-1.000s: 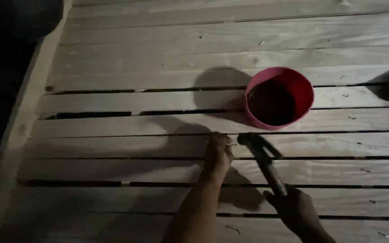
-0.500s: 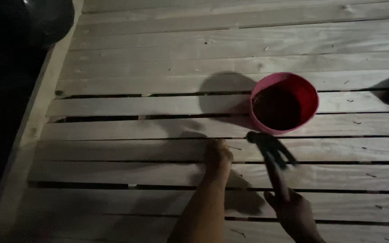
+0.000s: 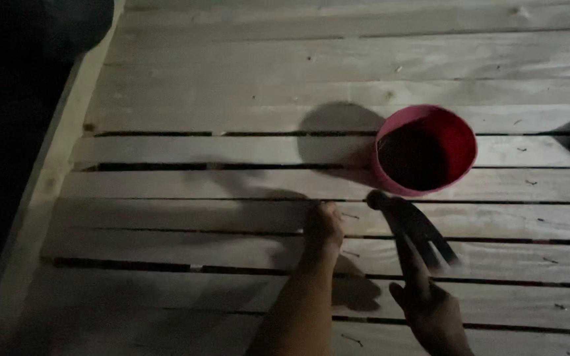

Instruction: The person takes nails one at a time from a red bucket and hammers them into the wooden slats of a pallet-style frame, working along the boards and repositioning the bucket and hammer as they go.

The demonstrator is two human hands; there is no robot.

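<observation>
Dark picture, lit only in the middle, looking down on a floor of pale wooden planks (image 3: pixel 245 66) with thin black gaps between them. Left hand (image 3: pixel 323 227) pressed down on a plank near the middle, fingers curled over a small spot, maybe pinching a nail, too dim to be sure. Right hand (image 3: pixel 433 315) low by the near edge, wrapped tight around the handle of a claw hammer (image 3: pixel 411 227). Hammer tilted up and away, round head end just right of the left hand, forked claw pointing toward the right, a bit blurry. Red plastic bowl (image 3: pixel 460 135) sitting on the planks just past the hammer head, toward the far right side, dark inside, contents not clear. Round shadow lying to the left of the bowl. Thick wooden beam (image 3: pixel 47 198) running along the left edge of the planks, with blackness beyond it.
</observation>
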